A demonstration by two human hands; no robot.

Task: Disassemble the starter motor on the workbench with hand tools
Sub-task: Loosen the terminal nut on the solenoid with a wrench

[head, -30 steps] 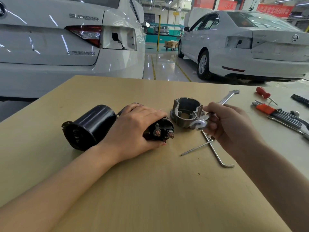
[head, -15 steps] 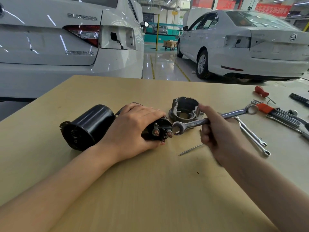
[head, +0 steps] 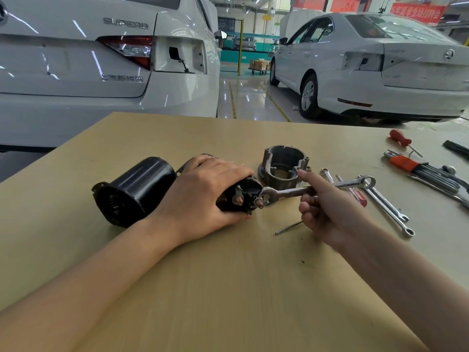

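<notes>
Two white cars stand in a workshop behind the scene, one [head: 76, 59] at far left with its rear close to the desk, the other [head: 380, 67] farther off at right. In front of them a tan wooden desk [head: 228, 288] fills the lower view. On it, left of centre, the starter motor [head: 134, 191] lies on its side, a black cylinder with its open end toward the camera. The left hand [head: 203, 196] lies over the part just right of it, the fingers curled around the dark solenoid end [head: 243, 196], which shows two copper terminals [head: 238, 199]. Just behind and to the right stands a grey cast metal housing [head: 283, 166], open at the top. The right hand [head: 324, 212] is closed around the shaft of a silver combination wrench [head: 291, 191], forefinger stretched along it; the wrench's open end sits at the right-hand terminal, its ring end points away right. Near that hand a second wrench [head: 388, 209] lies flat on the desk, with a thin metal rod [head: 288, 227] just below the hand. At far right lie a set of hex keys in an orange holder [head: 411, 165] and a red-handled screwdriver [head: 399, 138].
</notes>
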